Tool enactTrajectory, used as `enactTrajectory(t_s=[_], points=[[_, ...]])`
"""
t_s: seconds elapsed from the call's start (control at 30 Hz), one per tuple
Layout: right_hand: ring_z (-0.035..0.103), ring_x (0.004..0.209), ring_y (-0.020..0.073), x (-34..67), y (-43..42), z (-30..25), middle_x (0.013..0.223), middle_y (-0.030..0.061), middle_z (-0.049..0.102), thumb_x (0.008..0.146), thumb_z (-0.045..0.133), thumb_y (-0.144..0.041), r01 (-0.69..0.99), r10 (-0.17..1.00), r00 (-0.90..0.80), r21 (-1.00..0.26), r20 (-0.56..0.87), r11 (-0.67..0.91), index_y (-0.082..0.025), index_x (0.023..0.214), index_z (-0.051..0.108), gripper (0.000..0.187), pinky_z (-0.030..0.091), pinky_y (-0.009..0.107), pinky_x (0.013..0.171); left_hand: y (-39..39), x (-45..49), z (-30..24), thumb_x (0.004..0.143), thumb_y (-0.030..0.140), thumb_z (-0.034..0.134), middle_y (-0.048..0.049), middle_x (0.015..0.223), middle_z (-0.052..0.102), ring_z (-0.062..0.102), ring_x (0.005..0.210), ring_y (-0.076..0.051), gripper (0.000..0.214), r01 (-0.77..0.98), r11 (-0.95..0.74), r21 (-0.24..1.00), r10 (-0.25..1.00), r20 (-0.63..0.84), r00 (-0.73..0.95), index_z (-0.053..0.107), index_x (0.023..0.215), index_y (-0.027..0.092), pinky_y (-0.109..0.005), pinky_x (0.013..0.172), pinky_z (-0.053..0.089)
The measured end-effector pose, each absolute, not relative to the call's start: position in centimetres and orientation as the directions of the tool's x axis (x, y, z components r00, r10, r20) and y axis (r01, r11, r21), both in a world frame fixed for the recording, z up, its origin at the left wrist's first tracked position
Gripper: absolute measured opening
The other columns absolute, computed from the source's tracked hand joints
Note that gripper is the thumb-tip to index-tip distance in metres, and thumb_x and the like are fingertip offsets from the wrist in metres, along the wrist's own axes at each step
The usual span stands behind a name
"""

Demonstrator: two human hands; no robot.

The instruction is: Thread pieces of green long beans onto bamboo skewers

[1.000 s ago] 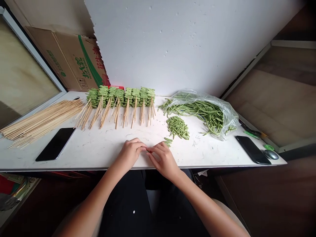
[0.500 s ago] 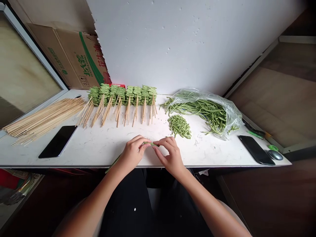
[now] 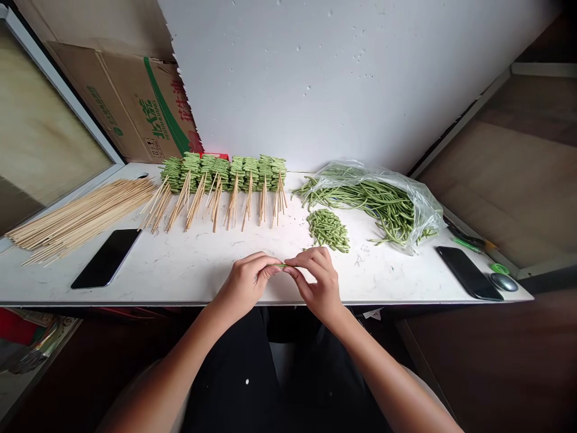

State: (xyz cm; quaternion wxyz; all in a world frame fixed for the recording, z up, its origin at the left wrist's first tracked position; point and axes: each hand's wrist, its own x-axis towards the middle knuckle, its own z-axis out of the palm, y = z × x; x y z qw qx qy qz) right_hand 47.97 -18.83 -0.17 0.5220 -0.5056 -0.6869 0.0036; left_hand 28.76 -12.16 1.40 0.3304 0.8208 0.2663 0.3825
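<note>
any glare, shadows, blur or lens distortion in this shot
In the head view, light is soft, with faint shadows on the white table near the left hand and right hand; glare streaks the plastic bag; wide-angle distortion stretches the forearms toward the bottom edge; the top right corner is dark and blurred.

White panel (image 3: 293, 66): upper middle of the frame, pitted with small dents, left edge ragged.
Cardboard carton (image 3: 121, 108): upper left, printed with a green band, green and red lettering.
Pale framed pane (image 3: 45, 132): far left edge, slanting.
Brownish framed pane (image 3: 518, 162): right edge.
Black phone (image 3: 106, 258): left of centre, lying at a slant, screen dark.
Second phone (image 3: 469, 272): lower right, also dark, lying flat.
Silver mouse-like object (image 3: 503, 282): just right of the second phone.
Green ring (image 3: 500, 269): just above the silver object.
Red object (image 3: 15, 326): lower left corner, below tabletop level, beside crumpled clear plastic (image 3: 32, 361).
</note>
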Motion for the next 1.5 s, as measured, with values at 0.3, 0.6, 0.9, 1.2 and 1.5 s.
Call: enactTrajectory(t_s=[0.3, 0.6, 0.9, 1.2, 1.5], points=[[0.057, 0.096, 0.0273, 46.6, -19.4, -1.2, 0.087, 0.0057, 0.074, 0.092, 0.065, -0.007, 0.778, 0.673, 0.058, -0.455, 0.737, 0.432, -0.026, 0.1, 0.071, 0.022, 0.047, 0.045, 0.081, -12.7, 28.9, 1.1, 0.104, 0.028, 0.06, -0.0038, 0.084, 0.073, 0.065, 0.076, -0.016, 0.02, 0.244, -0.6, 0.762, 0.718, 0.378, 0.585, 0.074, 0.092, 0.02, -0.028, 0.071, 0.05], [0.058, 0.089, 0.0259, 44.8, -20.0, -2.1, 0.073, 0.0028, 0.067, 0.091, 0.063, -0.009, 0.627, 0.666, 0.32, -0.678, 0.674, 0.384, -0.026, 0.082, 0.068, 0.02, 0.05, 0.046, 0.081, -12.6, 28.9, 0.9, 0.1, 0.033, 0.066, -0.0043, 0.084, 0.077, 0.071, 0.079, -0.018, 0.021, 0.233, -0.433, 0.871, 0.764, 0.217, 0.608, 0.078, 0.088, 0.02, -0.027, 0.069, 0.05], [0.064, 0.099, 0.0263, 45.8, -19.6, -2.8, 0.09, 0.0033, 0.075, 0.096, 0.066, -0.012, 0.882, 0.664, -0.003, -0.312, 0.747, 0.354, -0.029, 0.114, 0.067, 0.024, 0.041, 0.047, 0.087, -12.0, 28.7, 0.2, 0.103, 0.033, 0.058, -0.0008, 0.072, 0.07, 0.065, 0.069, -0.017, 0.027, 0.359, -0.553, 0.752, 0.776, 0.307, 0.551, 0.071, 0.082, 0.02, -0.027, 0.068, 0.049], [0.062, 0.091, 0.0226, 45.8, -19.6, -2.8, 0.085, 0.0033, 0.072, 0.099, 0.068, -0.02, 0.834, 0.695, -0.039, -0.36, 0.718, 0.419, -0.027, 0.11, 0.069, 0.013, 0.042, 0.04, 0.078, -11.7, 28.0, 1.6, 0.102, 0.029, 0.058, -0.0024, 0.075, 0.067, 0.062, 0.078, -0.019, 0.029, 0.334, -0.593, 0.732, 0.733, 0.321, 0.599, 0.069, 0.077, 0.022, -0.029, 0.071, 0.048], [0.059, 0.083, 0.0226, 45.1, -20.4, -2.2, 0.082, 0.0039, 0.07, 0.098, 0.068, -0.02, 0.685, 0.694, 0.15, -0.58, 0.704, 0.441, -0.027, 0.108, 0.073, 0.013, 0.049, 0.043, 0.079, -12.3, 28.4, 1.1, 0.102, 0.038, 0.062, -0.0037, 0.076, 0.065, 0.061, 0.072, -0.017, 0.029, 0.201, -0.436, 0.877, 0.781, 0.258, 0.568, 0.075, 0.084, 0.02, -0.029, 0.069, 0.048]])
